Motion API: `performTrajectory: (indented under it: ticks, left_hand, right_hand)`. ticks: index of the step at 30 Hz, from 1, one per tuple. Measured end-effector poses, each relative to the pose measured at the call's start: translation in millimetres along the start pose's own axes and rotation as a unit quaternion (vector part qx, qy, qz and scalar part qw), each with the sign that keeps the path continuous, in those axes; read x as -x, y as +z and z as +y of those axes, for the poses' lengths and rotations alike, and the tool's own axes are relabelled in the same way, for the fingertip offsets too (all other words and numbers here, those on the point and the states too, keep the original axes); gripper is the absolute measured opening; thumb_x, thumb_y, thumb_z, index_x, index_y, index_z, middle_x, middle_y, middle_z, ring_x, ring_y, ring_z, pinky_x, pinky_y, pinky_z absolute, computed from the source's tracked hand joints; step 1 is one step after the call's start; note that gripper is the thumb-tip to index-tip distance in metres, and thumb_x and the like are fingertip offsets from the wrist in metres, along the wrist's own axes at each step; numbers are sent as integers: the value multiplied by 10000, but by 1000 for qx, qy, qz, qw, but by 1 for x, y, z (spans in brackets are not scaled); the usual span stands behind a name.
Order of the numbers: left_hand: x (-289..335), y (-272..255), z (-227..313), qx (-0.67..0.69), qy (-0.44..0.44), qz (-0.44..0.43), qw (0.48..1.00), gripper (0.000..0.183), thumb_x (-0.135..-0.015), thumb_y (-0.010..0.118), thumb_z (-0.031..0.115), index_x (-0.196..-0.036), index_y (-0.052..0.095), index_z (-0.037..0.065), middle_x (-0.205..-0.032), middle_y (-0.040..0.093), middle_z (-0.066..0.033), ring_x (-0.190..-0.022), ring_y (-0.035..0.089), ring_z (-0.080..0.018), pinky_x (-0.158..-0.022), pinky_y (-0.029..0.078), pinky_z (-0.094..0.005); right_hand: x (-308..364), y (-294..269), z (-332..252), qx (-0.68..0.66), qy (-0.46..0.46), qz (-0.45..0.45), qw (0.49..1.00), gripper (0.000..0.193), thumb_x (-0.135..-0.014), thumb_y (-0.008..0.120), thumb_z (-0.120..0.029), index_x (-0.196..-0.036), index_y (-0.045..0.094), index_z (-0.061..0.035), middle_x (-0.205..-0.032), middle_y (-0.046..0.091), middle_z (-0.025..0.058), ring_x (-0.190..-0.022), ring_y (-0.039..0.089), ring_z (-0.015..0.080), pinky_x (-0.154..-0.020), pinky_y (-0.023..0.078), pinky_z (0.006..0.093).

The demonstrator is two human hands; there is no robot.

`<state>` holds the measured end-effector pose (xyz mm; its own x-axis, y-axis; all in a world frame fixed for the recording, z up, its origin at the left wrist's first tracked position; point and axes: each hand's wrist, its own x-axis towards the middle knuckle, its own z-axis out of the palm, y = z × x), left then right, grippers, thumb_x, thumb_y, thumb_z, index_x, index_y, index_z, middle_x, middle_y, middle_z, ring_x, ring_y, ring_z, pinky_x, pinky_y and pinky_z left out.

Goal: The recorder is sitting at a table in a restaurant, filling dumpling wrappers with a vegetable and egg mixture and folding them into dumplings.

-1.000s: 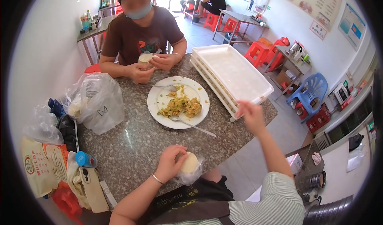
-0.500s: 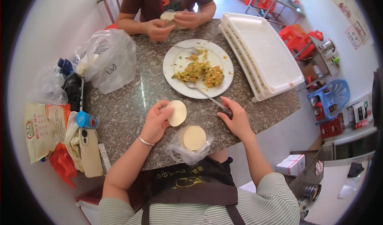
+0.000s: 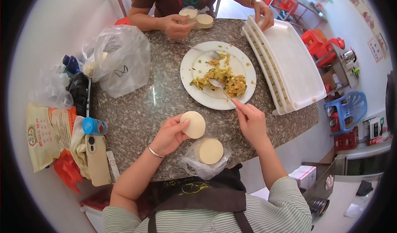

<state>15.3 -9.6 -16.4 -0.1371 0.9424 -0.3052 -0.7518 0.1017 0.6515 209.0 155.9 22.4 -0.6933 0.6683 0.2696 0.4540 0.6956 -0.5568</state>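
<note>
My left hand point(image 3: 169, 134) holds a round pale dough wrapper point(image 3: 193, 124) flat on its fingers above the speckled stone table point(image 3: 140, 113). My right hand point(image 3: 251, 122) grips the handle of a spoon point(image 3: 219, 86) whose bowl rests in the yellow-green filling point(image 3: 221, 78) on a white plate point(image 3: 202, 96). A stack of wrappers point(image 3: 210, 151) lies in a clear plastic bag near the table's front edge, between my hands.
A person across the table holds wrappers point(image 3: 197, 18); a second spoon point(image 3: 202, 51) rests on the plate. Stacked white trays point(image 3: 289, 63) stand at right. Plastic bags point(image 3: 120, 59), a flour sack point(image 3: 41, 134), a blue-capped bottle point(image 3: 94, 126) and a phone point(image 3: 97, 158) crowd the left.
My right hand went from the white trays to the spoon on the plate. My left hand lifted one wrapper out of the bag and holds it up.
</note>
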Motion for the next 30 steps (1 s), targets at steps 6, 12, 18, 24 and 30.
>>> performTrajectory:
  ticks: [6,12,18,24,30]
  left_hand:
    - [-4,-6,-2,43,-17,-15,999,324,-962,477,187,-1191,514,-39,-1133,614,-124,-1011,624,-197,-881,523,-331]
    - [0,-4,-2,32,-2,-16,999,352,-983,421,209,-1213,489,-47,-1162,596,-146,-1042,612,-217,-911,509,-348]
    - [-7,9,-5,66,-22,10,998,389,-989,385,215,-1269,431,-51,-1266,527,-168,-1156,542,-262,-989,454,-392]
    - [-24,28,-3,87,-30,32,995,443,-1003,349,287,-1315,368,-26,-1304,488,-168,-1216,482,-286,-1049,378,-434]
    - [-28,36,-3,119,52,36,991,476,-1002,347,338,-1342,341,4,-1357,435,-132,-1269,418,-260,-1065,344,-414]
  right_hand:
    - [3,21,6,-22,-34,24,999,265,-835,596,-57,-1090,658,-98,-729,615,123,-624,601,285,-570,473,362]
    - [3,14,3,-49,25,37,998,234,-845,578,-69,-1062,665,-79,-751,624,153,-664,616,315,-604,487,382]
    - [-2,0,2,-45,24,25,998,225,-851,566,-73,-1052,663,-54,-799,639,174,-707,626,329,-636,494,392]
    - [7,4,4,-63,64,-6,996,237,-874,561,-56,-1092,647,-20,-686,618,129,-546,529,151,-554,430,276]
    - [20,16,-1,-118,113,-17,986,250,-867,559,-54,-1102,645,-40,-762,638,174,-594,600,227,-573,456,310]
